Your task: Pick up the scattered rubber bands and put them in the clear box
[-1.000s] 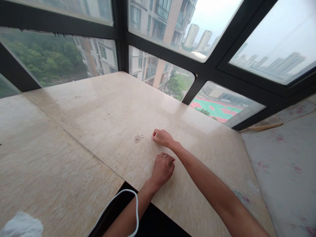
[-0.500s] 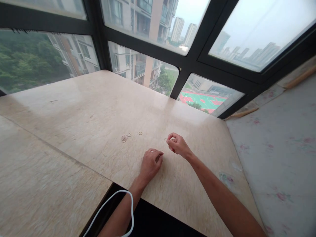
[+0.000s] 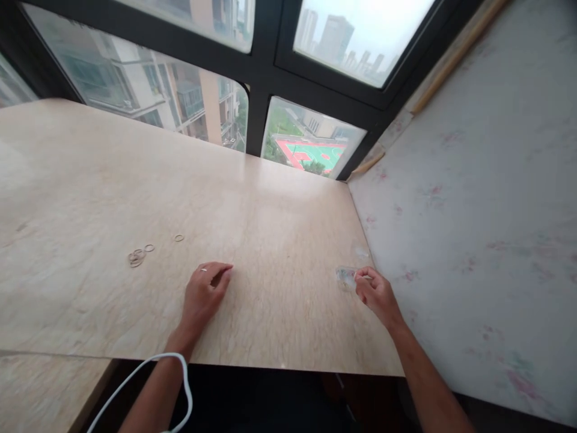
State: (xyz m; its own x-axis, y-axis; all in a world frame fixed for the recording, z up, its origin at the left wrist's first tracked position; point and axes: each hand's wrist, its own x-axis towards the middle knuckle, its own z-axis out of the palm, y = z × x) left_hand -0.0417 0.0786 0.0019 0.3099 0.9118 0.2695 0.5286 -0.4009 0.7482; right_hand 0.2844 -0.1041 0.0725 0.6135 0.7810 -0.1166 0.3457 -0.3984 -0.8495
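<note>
My right hand (image 3: pixel 374 291) is closed in a pinch at the right of the tabletop. A thin pale rubber band (image 3: pixel 367 276) shows at its fingertips, mostly hidden by them. Just left of those fingers, a small clear plastic piece (image 3: pixel 346 276), perhaps a bag, lies on the table. My left hand (image 3: pixel 202 294), with a ring on one finger, rests on the table. Its thumb and fingers come together at the tips, with nothing visible between them. To its left lie a small pile of rubber bands (image 3: pixel 136 258) and two single ones, the farther being a tan band (image 3: pixel 179 238).
The beige marbled tabletop (image 3: pixel 279 240) meets dark-framed windows (image 3: pixel 256 114) at the back and a flowered wall (image 3: pixel 451 240) on the right. A white cable (image 3: pixel 186 379) loops over my left forearm. The table's front edge runs below my hands.
The view has turned to the right. My right hand has carried the rubber band rightward, away from my left hand, to the clear plastic. My left hand keeps its pose on the table.
</note>
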